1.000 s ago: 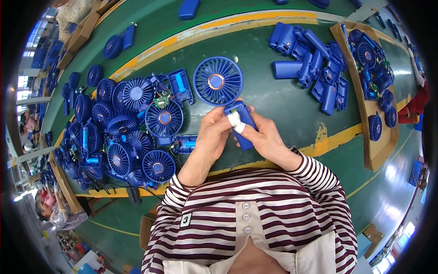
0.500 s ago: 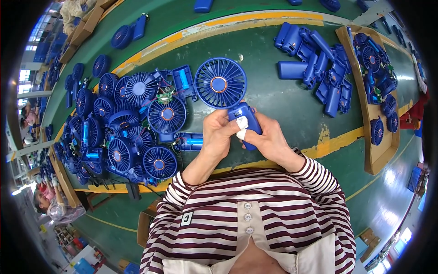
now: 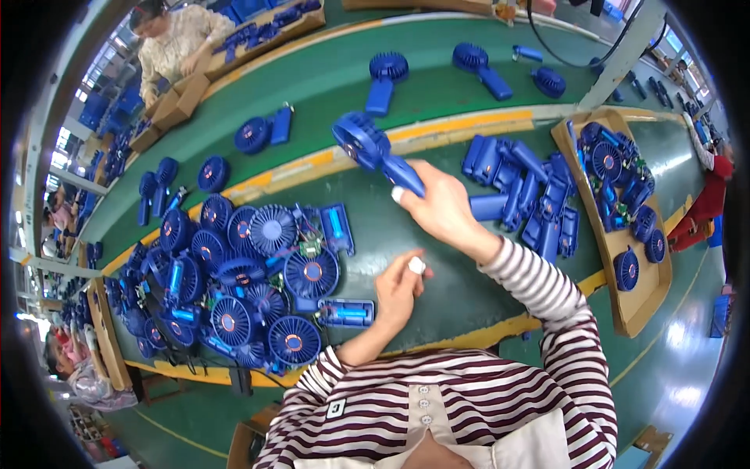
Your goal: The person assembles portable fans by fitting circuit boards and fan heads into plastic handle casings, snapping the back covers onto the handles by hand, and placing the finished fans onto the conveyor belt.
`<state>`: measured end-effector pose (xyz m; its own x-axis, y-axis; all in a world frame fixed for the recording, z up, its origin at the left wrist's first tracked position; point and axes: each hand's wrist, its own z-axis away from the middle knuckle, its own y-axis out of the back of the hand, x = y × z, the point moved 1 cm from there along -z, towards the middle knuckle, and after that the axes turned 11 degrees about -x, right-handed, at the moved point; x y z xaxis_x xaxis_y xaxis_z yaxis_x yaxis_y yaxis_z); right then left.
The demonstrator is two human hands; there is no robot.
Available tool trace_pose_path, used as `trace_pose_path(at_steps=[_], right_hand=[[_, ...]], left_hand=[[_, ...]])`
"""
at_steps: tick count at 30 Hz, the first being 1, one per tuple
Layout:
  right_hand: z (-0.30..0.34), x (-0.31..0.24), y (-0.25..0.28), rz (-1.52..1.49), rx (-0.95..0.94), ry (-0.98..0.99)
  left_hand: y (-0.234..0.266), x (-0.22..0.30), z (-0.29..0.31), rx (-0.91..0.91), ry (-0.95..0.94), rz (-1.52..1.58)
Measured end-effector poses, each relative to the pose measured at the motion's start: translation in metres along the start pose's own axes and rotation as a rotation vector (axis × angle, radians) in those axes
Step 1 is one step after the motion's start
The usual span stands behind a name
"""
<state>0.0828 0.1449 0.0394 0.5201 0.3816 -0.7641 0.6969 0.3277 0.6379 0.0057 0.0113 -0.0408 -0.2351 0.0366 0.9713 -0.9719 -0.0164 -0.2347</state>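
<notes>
A blue handheld fan [image 3: 364,142] is in my right hand [image 3: 444,205], which is wrapped round its handle; its round head points to the far left, over the table's far edge. My left hand [image 3: 398,288] hovers low over the green tabletop with loosely curled fingers, a little apart, and nothing visible in them. White wrapping covers both thumbs. Beside that hand, on its left, lies an opened blue handle with a light-blue battery cell [image 3: 348,313]. The heap of fan heads [image 3: 234,320] with wires and small circuit boards spreads further left.
Blue handle shells [image 3: 512,184] are piled right of my right hand. A cardboard tray [image 3: 625,305] holding fan parts stands at the right. Beyond the yellow edge runs a green belt [image 3: 328,102] with several fans on it. Other people [image 3: 176,43] sit at far left.
My right hand has carried the fan forward from in front of my chest, and the fan has tilted left. My left hand has let go and dropped back. The view has shifted.
</notes>
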Motion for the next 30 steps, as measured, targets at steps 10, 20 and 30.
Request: trace_pose_path(at_steps=[10,20,30], right_hand=[[-0.192,0.042,-0.043,0.516,0.217,0.016],[-0.199,0.232,0.229,1.015,0.36,-0.498],[-0.216,0.358,0.299,1.082,0.077,-0.511]], left_hand=[[0.0,-0.01,0.003,-0.013,0.045,-0.244],[-0.009,0.0,-0.002,-0.003,0.029,-0.421],[-0.017,0.007,-0.008,-0.079,-0.016,-0.591]])
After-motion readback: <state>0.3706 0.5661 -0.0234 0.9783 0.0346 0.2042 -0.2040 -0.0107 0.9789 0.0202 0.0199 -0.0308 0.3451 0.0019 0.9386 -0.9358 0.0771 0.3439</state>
